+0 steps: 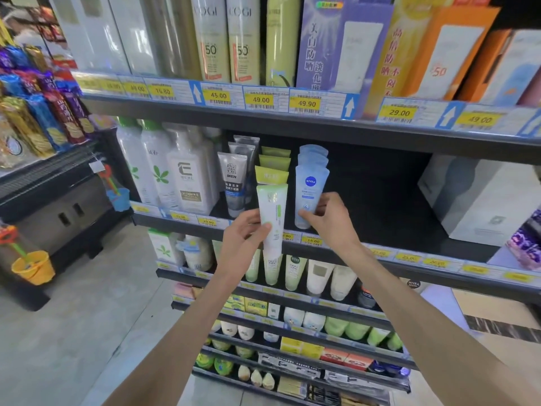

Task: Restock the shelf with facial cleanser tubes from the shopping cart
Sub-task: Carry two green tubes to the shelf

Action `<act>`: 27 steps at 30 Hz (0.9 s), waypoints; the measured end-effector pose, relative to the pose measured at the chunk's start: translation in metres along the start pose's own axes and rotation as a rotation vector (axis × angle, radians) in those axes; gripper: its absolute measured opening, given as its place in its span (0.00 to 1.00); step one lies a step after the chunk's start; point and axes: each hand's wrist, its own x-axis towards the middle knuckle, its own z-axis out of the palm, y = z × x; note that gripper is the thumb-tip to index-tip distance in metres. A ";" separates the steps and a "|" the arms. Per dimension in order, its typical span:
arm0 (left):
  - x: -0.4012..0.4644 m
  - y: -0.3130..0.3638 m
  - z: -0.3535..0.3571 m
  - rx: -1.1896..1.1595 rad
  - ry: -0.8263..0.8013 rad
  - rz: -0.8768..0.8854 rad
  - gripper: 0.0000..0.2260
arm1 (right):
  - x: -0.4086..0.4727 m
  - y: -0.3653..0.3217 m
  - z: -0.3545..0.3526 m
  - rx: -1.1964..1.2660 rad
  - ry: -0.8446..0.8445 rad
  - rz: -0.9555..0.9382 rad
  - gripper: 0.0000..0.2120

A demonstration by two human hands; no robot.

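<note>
My left hand (244, 237) grips a white and green facial cleanser tube (273, 218), held upright in front of the middle shelf (380, 253). Behind it stands a row of yellow-green tubes (272, 171). My right hand (328, 221) holds the lower part of the front blue Nivea tube (310, 191), which stands on the shelf at the head of a row of blue tubes. Left of these stands a row of grey men's cleanser tubes (234, 183). The shopping cart is out of view.
White pump bottles (187, 177) fill the shelf's left part. A dark bare stretch of shelf lies right of the Nivea row, then a white box (483, 197). Sunscreen boxes and cans stand above; more tubes line the lower shelves. A snack display stands at left.
</note>
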 end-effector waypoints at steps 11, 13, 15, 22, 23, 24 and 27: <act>0.015 0.024 0.024 0.051 -0.162 0.086 0.15 | -0.041 -0.018 -0.045 0.332 -0.041 -0.167 0.11; 0.015 0.024 0.034 0.049 -0.208 0.092 0.15 | -0.042 -0.027 -0.052 0.384 -0.057 -0.183 0.11; 0.015 0.025 0.043 0.043 -0.244 0.096 0.14 | -0.043 -0.034 -0.058 0.408 -0.072 -0.193 0.11; 0.016 0.027 0.058 0.046 -0.280 0.136 0.14 | -0.038 -0.037 -0.077 0.477 -0.018 -0.150 0.08; 0.017 0.024 0.056 0.069 -0.258 0.162 0.13 | -0.035 -0.037 -0.081 0.500 0.012 -0.136 0.08; 0.018 0.020 0.052 0.126 -0.224 0.200 0.13 | -0.031 -0.037 -0.085 0.525 0.053 -0.119 0.08; 0.022 -0.003 0.033 0.458 -0.080 0.347 0.10 | -0.017 -0.033 -0.101 0.540 0.185 -0.093 0.08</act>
